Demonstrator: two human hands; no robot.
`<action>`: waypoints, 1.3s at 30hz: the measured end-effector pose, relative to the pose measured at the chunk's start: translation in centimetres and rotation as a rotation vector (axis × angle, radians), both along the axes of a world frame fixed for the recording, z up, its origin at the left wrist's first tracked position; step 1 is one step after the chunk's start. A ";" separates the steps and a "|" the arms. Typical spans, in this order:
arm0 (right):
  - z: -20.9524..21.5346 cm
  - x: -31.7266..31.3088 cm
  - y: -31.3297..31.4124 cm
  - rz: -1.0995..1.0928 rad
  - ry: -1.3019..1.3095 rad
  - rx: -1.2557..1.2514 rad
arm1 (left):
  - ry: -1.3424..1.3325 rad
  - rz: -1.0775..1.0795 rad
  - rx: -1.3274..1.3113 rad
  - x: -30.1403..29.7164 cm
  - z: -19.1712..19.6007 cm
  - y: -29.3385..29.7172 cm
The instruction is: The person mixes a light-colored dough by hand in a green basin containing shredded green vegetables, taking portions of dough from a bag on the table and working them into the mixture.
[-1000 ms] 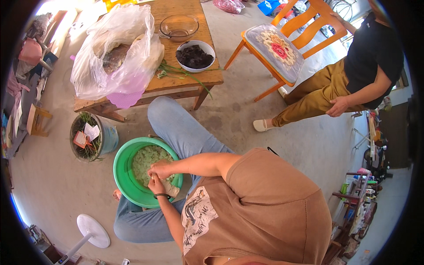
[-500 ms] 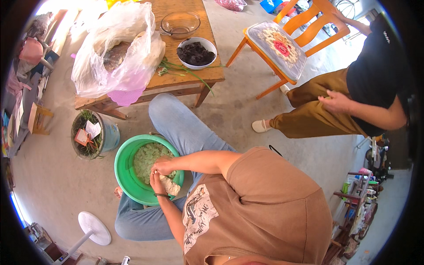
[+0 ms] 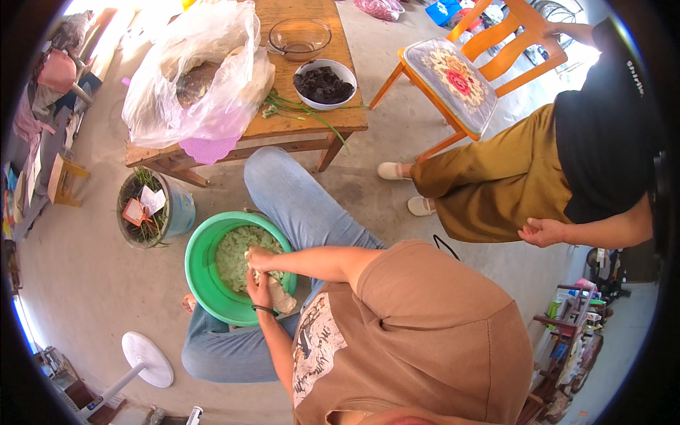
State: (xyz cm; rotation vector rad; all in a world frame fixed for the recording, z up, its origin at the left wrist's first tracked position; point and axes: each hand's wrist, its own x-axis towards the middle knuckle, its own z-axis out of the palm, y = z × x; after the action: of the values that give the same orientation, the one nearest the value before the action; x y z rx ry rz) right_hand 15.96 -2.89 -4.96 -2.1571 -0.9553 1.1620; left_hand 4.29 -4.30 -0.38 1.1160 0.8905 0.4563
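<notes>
**A:** Floor first, far left: what sits beside you?

**B:** Concrete floor [image 3: 85,283] with a round dark pot of green shoots and paper tags [image 3: 142,209], and just beside it a pale blue bucket [image 3: 183,211]. Lower down lies a white round fan base on its stem [image 3: 145,358].

**A:** And the thing under your hands?

**B:** Your round green plastic basin [image 3: 202,280] rests between your jeans-clad legs, holding a pale green mash [image 3: 237,255]. Your left hand [image 3: 261,294], a dark band at its wrist, sits over the basin's near edge, its grip closed around a pale lump of dough [image 3: 282,297]. Your right hand [image 3: 258,259] lies just above it, touching the mash; whether its grip is apart or clamped on anything, I cannot tell.

**A:** What stands beyond the basin?

**B:** A low wooden table [image 3: 312,117] carrying a crumpled clear plastic bag [image 3: 191,71], a pink plastic mat [image 3: 209,149] under it at the table's edge, an empty glass bowl [image 3: 299,37], a white bowl of dark filling [image 3: 324,83], and green stalks [image 3: 297,110] lying beside that bowl.

**A:** Further right?

**B:** An orange wooden chair with a patterned cushion [image 3: 453,78], then another person seated in olive trousers [image 3: 496,177], one hand [image 3: 542,230] resting near the knee.
</notes>
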 end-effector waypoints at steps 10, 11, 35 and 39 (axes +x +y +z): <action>1.8 0.9 -0.7 0.445 0.456 0.435 | -0.069 0.115 0.019 -4.0 -4.2 1.6; 2.9 0.9 -0.8 0.475 0.513 0.416 | -0.023 0.142 0.014 -4.0 -4.8 1.3; 4.8 1.1 -0.5 0.375 0.538 0.174 | 0.236 0.474 -0.030 -2.7 -2.4 1.8; 4.1 1.3 -0.1 0.247 0.674 0.123 | -0.031 0.437 -0.069 -2.6 -2.1 1.9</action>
State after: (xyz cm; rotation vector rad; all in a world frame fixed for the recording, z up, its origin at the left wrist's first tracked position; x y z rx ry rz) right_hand 17.22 -2.99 -0.84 -1.4073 -0.9503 1.7380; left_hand 1.72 -2.41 -2.47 0.8466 1.1179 0.7928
